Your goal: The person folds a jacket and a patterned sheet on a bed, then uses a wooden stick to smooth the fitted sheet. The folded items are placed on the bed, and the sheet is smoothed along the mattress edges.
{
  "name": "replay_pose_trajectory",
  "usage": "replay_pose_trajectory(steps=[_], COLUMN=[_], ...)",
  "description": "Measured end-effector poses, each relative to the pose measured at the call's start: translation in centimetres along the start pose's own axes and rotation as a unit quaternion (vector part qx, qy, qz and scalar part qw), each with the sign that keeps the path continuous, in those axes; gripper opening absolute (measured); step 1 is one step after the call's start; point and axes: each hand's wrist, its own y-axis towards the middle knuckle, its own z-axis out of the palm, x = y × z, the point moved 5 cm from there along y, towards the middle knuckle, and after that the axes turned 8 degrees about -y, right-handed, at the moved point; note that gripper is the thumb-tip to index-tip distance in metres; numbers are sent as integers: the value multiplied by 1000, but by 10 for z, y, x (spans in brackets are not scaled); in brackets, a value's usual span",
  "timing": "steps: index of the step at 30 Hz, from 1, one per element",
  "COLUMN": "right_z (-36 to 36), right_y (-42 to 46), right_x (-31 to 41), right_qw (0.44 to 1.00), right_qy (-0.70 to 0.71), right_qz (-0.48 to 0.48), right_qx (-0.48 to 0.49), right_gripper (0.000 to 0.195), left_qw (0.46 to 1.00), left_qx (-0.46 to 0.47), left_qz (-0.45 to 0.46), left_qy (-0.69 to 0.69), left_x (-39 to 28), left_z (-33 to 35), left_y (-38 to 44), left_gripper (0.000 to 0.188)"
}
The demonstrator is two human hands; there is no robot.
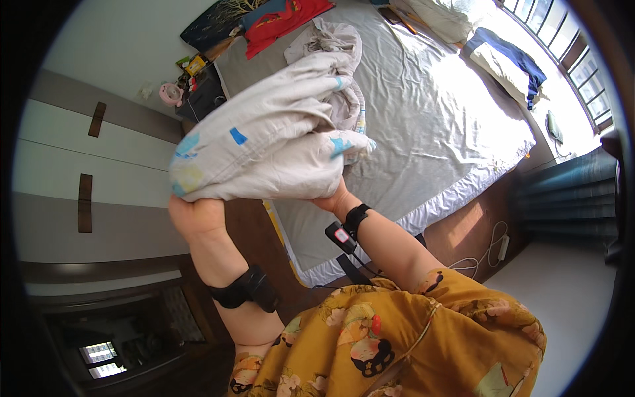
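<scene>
A light quilt (pixel 278 114) with blue and yellow printed patches hangs bunched in front of me, its near part lifted. Its far end lies crumpled on the bed (pixel 397 124), which has a grey sheet. My left hand (pixel 197 216) grips the quilt's near left corner, with the fingers hidden beneath the cloth. At the near right edge, my right hand (pixel 333 198) holds the fabric from below; most of its fingers are covered too. Black straps with small devices are fastened around both forearms.
A red pillow (pixel 283 25) lies at the head of the bed. Beside it, a dark nightstand (pixel 206 94) carries a pink fan (pixel 171 94). White-and-grey cabinets (pixel 94 168) line the left wall. A power strip (pixel 504 247) with a white cable lies on the floor at right.
</scene>
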Motion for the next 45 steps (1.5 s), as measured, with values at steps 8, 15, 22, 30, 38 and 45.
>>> replay_pose_trajectory(steps=[8, 15, 22, 30, 38, 45], right_z=[-82, -114, -70, -30, -52, -36], right_y=[-178, -441, -300, -141, -207, -237], right_x=[165, 327, 334, 172, 266, 282], right_qw=[793, 716, 858, 873, 817, 641], right_qy=[-480, -295, -293, -392, -528, -754], right_qz=[-75, -384, -230, 123, 135, 145], right_qx=[-368, -502, -353, -263, -189, -18], right_gripper=[25, 22, 19, 55, 29, 28], left_qw=[957, 986, 954, 665, 832, 865], left_qx=[-210, -150, 278, 487, 124, -67], left_qz=[-47, 11, -80, -458, -363, -447], left_qy=[194, -65, -80, 333, 400, 218], left_x=[-16, -28, 15, 298, 348, 467], left_z=[-288, -370, -114, -59, -150, -168], left_y=[42, 15, -1, -163, -81, -22], left_gripper=[35, 48, 15, 24, 30, 49])
